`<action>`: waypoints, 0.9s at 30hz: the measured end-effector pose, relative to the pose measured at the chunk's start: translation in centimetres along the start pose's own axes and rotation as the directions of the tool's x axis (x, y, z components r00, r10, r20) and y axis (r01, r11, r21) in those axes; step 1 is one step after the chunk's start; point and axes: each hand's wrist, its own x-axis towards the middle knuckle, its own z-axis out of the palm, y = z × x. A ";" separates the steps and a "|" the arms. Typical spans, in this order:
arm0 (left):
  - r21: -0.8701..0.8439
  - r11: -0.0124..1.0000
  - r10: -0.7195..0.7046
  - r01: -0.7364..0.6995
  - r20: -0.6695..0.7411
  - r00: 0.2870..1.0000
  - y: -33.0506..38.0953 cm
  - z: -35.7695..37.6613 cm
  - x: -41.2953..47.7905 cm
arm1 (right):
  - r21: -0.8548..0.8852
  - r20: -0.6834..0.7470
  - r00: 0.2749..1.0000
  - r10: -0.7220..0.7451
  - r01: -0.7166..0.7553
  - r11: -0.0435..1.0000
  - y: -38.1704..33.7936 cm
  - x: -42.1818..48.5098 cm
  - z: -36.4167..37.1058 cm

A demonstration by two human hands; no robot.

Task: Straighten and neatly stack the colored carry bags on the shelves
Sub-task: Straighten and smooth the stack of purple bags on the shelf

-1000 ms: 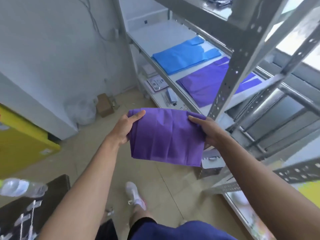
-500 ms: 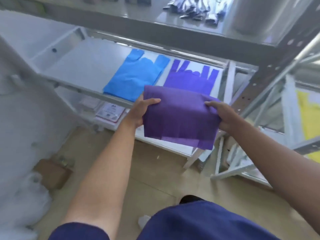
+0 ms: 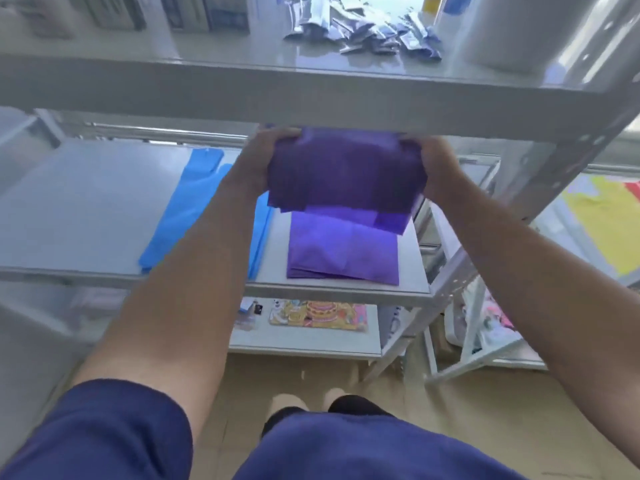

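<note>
Purple bag (image 3: 346,171) moved over shelf stack (image 3: 343,251); L hand (image 3: 258,161), R hand (image 3: 437,164) fingers (image 3: 277,135) grip its edges.

The person wore a dark navy-blue shirt (image 3: 346,452), its short sleeve (image 3: 104,431) ending above the left elbow. Both forearms were bare down to the left hand (image 3: 258,161) and right hand (image 3: 438,164). Black shorts (image 3: 356,406) showed below the hem.

Grey metal shelving (image 3: 311,95), beige floor (image 3: 485,410)
</note>
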 end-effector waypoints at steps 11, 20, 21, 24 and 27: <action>0.302 0.920 -0.239 0.250 -0.075 0.968 -12.9 -3.6 3.2 | -0.391 -0.044 0.973 0.226 -0.225 0.893 12.6 4.0 -2.7; 0.613 0.756 -0.158 0.229 -0.169 0.973 -17.5 -4.1 3.4 | -0.531 -0.080 0.973 0.215 -0.224 0.817 17.5 3.5 -3.4; 0.680 0.703 -0.131 0.211 -0.167 0.977 -17.4 -3.9 3.2 | -0.567 -0.085 0.977 0.198 -0.210 0.796 17.3 3.3 -3.4; 0.854 0.497 -0.070 0.152 -0.136 0.988 -16.8 -3.1 1.7 | -0.750 -0.090 0.980 0.179 -0.185 0.635 16.0 1.6 -3.0; 0.914 0.406 -0.037 0.009 0.007 0.999 -15.8 -2.2 -0.6 | -0.886 -0.008 0.997 0.075 -0.042 0.462 14.1 -1.6 -2.4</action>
